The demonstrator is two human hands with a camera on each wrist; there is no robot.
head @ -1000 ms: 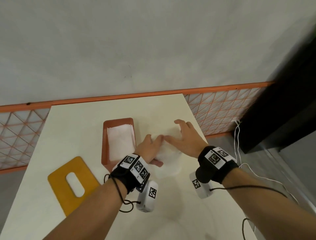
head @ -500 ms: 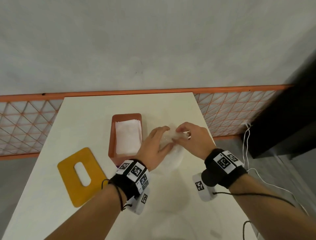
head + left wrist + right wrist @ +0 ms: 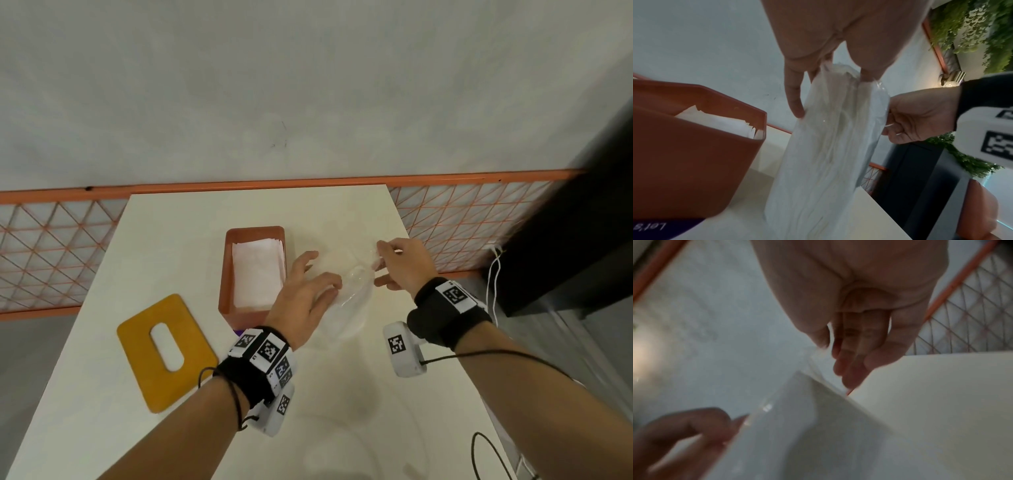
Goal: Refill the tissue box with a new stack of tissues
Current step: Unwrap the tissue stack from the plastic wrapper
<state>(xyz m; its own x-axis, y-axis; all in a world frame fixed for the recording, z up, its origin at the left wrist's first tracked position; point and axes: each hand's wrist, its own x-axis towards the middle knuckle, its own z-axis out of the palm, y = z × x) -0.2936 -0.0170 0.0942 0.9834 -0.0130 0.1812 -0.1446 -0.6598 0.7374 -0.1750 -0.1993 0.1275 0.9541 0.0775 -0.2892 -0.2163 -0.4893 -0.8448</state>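
Since a second ago my two hands have pulled apart: they were pressed together over the clear plastic wrapper, and now the right has drawn its end of the film up and away toward the right while the left stays on the near end.

Farthest left I see the yellow lid with its oval slot lying flat on the pale surface, well apart from my hands. Just right of it sits the terracotta tissue box, open at the top, with a stack of white tissues inside, its edges showing above the rim in the left wrist view.

Next comes my left hand, just beside the box; its fingers are curled onto the top of the wrapper, thumb and forefinger nipping the film. The wrapper hangs crumpled between both hands, its lower end down on the surface.

On the right, my right hand pinches the far edge of the film between thumb and curled fingers; that view is blurred.
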